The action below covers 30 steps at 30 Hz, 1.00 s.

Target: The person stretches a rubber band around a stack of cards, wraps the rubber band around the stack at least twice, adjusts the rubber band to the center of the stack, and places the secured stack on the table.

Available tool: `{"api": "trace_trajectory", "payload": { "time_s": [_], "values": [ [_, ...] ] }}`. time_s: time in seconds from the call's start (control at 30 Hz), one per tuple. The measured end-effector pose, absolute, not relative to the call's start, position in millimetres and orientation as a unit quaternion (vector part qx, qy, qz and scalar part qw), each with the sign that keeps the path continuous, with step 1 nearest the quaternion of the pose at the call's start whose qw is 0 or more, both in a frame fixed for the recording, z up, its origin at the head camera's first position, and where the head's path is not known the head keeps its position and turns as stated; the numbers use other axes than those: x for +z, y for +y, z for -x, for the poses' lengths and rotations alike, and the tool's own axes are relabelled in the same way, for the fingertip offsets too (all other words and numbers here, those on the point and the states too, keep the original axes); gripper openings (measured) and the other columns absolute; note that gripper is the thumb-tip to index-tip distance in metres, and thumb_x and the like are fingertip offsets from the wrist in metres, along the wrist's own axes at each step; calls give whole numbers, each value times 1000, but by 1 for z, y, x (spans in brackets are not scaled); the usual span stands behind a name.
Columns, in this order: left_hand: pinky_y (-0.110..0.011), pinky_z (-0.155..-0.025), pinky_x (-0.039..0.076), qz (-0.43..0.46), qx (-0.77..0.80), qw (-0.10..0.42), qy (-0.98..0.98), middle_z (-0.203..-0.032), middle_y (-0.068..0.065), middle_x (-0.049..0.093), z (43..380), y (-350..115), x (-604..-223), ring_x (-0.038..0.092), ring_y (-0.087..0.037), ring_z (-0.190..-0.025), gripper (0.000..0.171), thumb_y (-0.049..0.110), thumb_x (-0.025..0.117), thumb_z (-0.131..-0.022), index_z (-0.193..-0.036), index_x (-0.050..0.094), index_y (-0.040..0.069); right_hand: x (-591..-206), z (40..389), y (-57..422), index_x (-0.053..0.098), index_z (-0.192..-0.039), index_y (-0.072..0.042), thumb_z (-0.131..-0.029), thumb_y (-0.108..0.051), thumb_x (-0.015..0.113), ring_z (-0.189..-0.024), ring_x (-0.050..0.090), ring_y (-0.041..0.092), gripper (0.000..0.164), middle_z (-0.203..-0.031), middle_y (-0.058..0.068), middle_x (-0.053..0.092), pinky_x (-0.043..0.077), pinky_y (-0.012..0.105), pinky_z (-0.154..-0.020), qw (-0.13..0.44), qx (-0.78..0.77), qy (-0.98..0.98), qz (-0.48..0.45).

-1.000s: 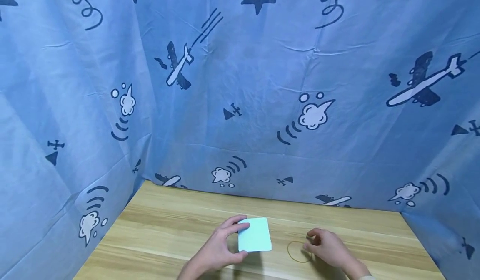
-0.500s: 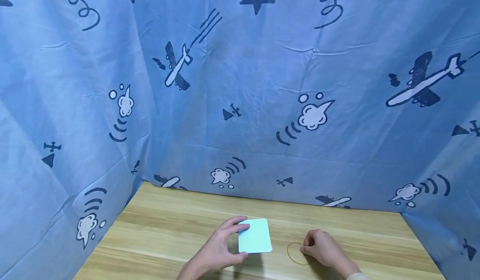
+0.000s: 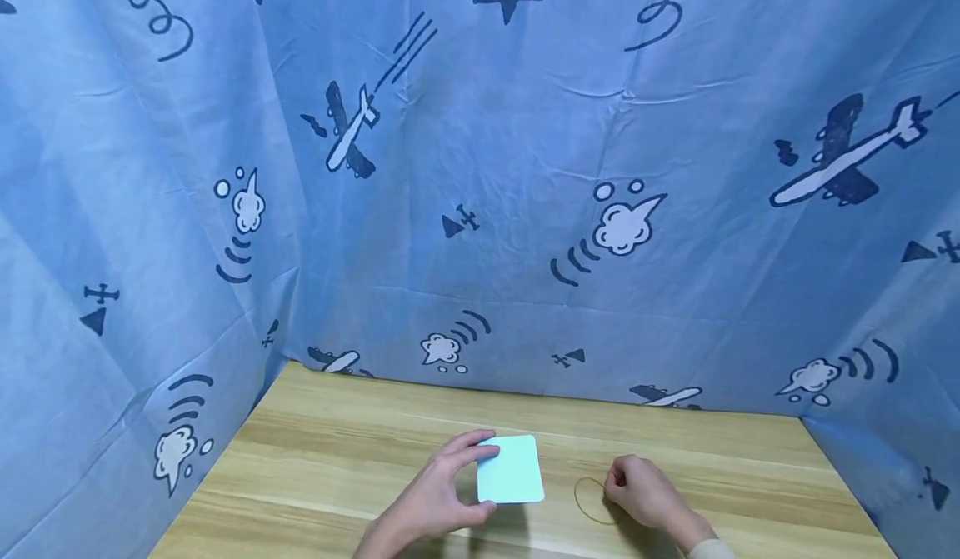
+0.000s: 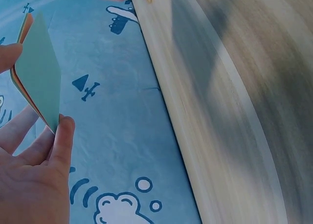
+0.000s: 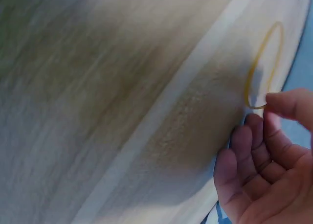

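Note:
My left hand (image 3: 431, 496) holds a thin stack of square paper cards (image 3: 510, 469) with rounded corners, upright above the table. The front card is mint green; in the left wrist view, orange edges show behind the green card (image 4: 44, 72). Thumb and fingertips grip opposite edges of the stack. To its right, my right hand (image 3: 647, 494) pinches a yellow rubber band (image 3: 576, 495) between thumb and index finger. In the right wrist view the rubber band (image 5: 247, 84) stands out from the fingertips as a slack loop, with the other fingers curled beneath.
A light wood-grain table (image 3: 360, 426) lies under both hands. Blue cloth (image 3: 510, 276) printed with planes, clouds and stars hangs behind the table and along its left and right sides.
The right hand's thumb and index finger have come together on the rubber band, and the loop has shifted a little. The left hand and the cards stay almost in place.

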State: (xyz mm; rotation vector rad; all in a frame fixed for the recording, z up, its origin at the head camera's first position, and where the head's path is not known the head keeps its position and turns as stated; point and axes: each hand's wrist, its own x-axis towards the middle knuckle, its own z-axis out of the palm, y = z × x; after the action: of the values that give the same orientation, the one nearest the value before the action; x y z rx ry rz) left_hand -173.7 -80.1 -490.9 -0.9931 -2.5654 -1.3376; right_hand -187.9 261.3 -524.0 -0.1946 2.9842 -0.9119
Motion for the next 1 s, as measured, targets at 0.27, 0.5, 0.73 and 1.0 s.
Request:
{"api": "trace_trajectory", "payload": {
  "time_s": [0.27,0.5,0.73,1.0],
  "values": [
    [-43,-105,45,324,-441,40,-836,-147,-2,50,172,-80,-493,49,-24,-132,61,20,85,-77,-134,63,15,-500,184,271,61,-95,3,-98,-5,50,-81,70,17,14,-91,11,72,58,29,-77,133,-658,741,12],
    [-45,-105,45,323,-435,39,-840,-149,0,49,174,-78,-491,48,-25,-133,61,21,84,-77,-135,63,17,-468,177,283,60,-113,-11,-106,-2,39,-96,72,17,25,-114,7,73,55,27,-89,159,-826,530,109],
    [-45,-106,44,325,-443,40,-834,-149,-2,49,174,-78,-488,48,-25,-134,63,19,84,-76,-135,62,16,-458,172,281,51,-126,-8,-100,3,51,-89,72,22,28,-128,3,67,58,37,-83,89,-783,605,115],
    [-48,-107,42,326,-434,42,-839,-150,0,49,173,-78,-487,47,-24,-135,64,21,84,-76,-136,62,18,-457,167,262,45,-124,-1,-93,1,66,-88,72,24,37,-116,8,70,59,45,-79,12,-739,672,46]
  ]
}}
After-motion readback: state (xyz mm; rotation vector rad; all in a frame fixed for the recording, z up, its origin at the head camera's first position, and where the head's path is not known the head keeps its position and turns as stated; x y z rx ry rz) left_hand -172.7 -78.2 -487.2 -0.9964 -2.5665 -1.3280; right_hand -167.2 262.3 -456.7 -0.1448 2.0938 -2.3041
